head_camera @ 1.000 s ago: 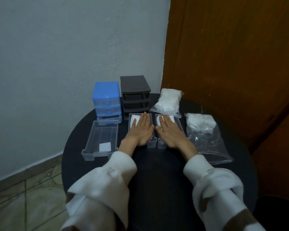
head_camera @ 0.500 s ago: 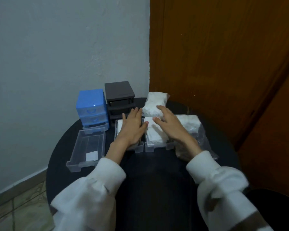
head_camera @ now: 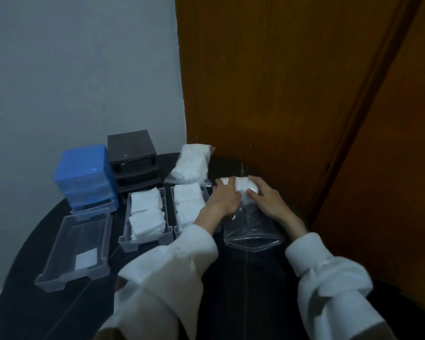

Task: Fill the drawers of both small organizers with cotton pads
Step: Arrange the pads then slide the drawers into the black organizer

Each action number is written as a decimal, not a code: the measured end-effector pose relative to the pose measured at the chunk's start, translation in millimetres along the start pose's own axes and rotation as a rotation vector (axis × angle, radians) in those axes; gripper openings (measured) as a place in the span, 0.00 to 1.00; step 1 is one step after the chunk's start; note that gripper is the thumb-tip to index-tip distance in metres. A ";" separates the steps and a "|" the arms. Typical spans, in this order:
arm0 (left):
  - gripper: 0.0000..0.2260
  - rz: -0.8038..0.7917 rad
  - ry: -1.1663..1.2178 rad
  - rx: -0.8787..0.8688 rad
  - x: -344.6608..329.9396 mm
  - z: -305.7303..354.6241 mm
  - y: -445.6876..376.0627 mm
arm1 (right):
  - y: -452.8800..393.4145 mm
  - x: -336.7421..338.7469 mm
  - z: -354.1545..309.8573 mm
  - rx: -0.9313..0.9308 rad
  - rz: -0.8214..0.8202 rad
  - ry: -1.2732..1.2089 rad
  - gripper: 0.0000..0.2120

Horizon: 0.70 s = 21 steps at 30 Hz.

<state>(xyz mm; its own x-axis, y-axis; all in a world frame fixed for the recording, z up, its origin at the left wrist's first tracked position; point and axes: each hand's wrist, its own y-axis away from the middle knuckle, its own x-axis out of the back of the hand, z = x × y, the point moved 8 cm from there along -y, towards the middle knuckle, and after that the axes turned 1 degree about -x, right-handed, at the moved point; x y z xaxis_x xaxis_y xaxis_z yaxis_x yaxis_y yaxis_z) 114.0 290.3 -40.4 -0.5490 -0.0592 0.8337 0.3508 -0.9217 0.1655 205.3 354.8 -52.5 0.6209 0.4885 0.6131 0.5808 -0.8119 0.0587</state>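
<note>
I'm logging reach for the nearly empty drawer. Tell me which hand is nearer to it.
Left. The left hand is on the near bag of pads, two filled drawers away from the nearly empty drawer. The right hand grips the same bag from its far side.

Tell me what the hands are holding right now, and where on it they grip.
Both hands, left and right, press on the clear plastic bag at its far, closed end, around the bunch of cotton pads inside. Its open mouth faces the person.

Blue organizer [head_camera: 85, 176] and black organizer [head_camera: 133, 160] side by side at table's back. Two clear drawers [head_camera: 145, 217] [head_camera: 185, 204] full of white cotton pads [head_camera: 146, 212]; third drawer [head_camera: 76, 244] nearly empty.
</note>
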 end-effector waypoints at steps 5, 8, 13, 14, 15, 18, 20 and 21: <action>0.24 0.061 0.111 -0.044 -0.9 8.6 3.6 | 7.2 9.8 7.8 0.050 0.064 -0.148 0.22; 0.22 0.180 0.289 -0.142 7.0 18.4 17.2 | 19.8 20.0 13.6 0.083 0.157 -0.386 0.15; 0.21 0.229 0.606 -0.186 2.4 8.9 40.9 | 42.0 16.9 23.1 0.045 0.101 -0.797 0.12; 0.21 0.195 0.659 -0.201 -1.5 7.3 44.3 | 45.4 12.3 22.3 0.041 0.049 -0.860 0.14; 0.21 0.150 0.721 -0.210 -5.7 6.7 49.2 | 50.3 7.6 20.1 0.041 -0.002 -0.908 0.17; 0.21 0.060 0.882 -0.243 -13.5 4.2 63.7 | 60.8 -2.2 16.0 0.056 -0.053 -0.979 0.17; 0.21 0.068 0.940 -0.254 -14.3 -0.7 69.5 | 65.0 -4.0 16.5 0.069 -0.018 -0.977 0.14; 0.21 0.077 0.973 -0.253 -13.7 -2.3 72.0 | 66.3 -4.0 17.0 0.077 0.001 -0.969 0.13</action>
<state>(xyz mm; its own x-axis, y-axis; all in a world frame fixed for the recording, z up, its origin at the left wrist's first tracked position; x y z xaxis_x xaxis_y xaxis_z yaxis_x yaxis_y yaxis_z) 145.1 223.8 -41.1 -0.9520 -0.3050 0.0264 0.3021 -0.9498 -0.0820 250.3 304.5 -64.5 0.7656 0.5674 -0.3032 0.5917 -0.8061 -0.0144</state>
